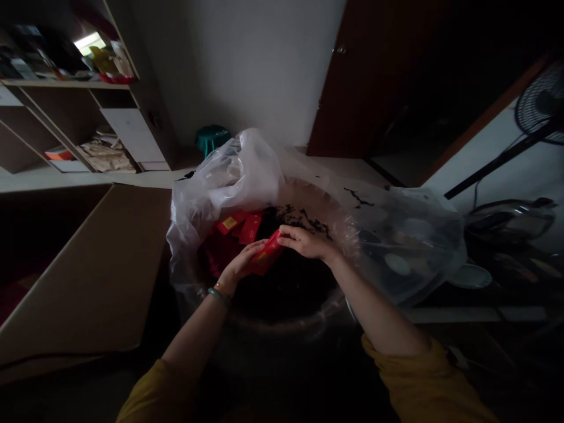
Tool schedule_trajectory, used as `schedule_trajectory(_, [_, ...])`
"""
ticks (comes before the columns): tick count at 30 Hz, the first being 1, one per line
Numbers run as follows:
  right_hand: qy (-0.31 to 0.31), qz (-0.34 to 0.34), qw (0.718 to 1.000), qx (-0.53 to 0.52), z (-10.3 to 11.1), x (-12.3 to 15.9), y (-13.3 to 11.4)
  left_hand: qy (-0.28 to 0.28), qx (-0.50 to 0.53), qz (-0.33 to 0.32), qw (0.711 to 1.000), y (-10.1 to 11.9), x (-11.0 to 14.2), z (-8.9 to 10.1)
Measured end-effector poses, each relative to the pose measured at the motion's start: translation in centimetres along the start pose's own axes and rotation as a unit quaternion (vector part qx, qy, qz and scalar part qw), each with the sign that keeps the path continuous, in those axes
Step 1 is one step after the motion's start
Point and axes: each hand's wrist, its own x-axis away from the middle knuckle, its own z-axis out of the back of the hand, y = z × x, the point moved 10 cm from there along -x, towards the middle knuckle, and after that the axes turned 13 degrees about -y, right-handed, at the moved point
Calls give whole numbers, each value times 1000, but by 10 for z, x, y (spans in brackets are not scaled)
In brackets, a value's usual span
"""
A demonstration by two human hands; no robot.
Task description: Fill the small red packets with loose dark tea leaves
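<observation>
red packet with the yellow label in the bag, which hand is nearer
Left. The left hand is just below and right of the yellow-labelled red packet; the right hand is farther right, past the packet both hands hold.

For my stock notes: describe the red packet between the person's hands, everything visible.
The red packet is a small, flat, rectangular sachet with a slight sheen, possibly foil or coated paper; a small yellow or gold mark shows near its lower part. It is tilted, gripped between the left hand and the right hand, whose fingers partly hide it. It hangs above dark loose leaves, beside similar red packets. Dim light hides any printing.
</observation>
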Motion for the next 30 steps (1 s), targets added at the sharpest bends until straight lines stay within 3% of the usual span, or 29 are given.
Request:
schedule_trajectory(3, [-11,-5,1000,-14,-1,2,5,34,31,33,998,-9,1,5])
schedule_trajectory(5, [8,-14,1000,5,3,3,10,23,44,34,998,-6,0,-2])
schedule_trajectory(10, [170,-15,976,136,32,14,7,-77,53,29,995,8,0,-38])
schedule_trajectory(12, [200,4,961,190,34,15,-4,-80,18,46,996,7,0,-43])
schedule_trajectory(17, [139,-81,940,302,20,3,-8,-11,-73,14,997,11,-2,-29])
schedule_trajectory(20, [118,-107,938,309,15,-1,-8,6,-101,-1,995,14,-3,-24])
schedule_trajectory(25, [150,-48,941,299,15,2,-19,24,-120,-20,992,21,-2,-21])
schedule_trajectory(30, [199,30,912,356,14,17,-43,53,-172,-46,983,27,-1,-14])
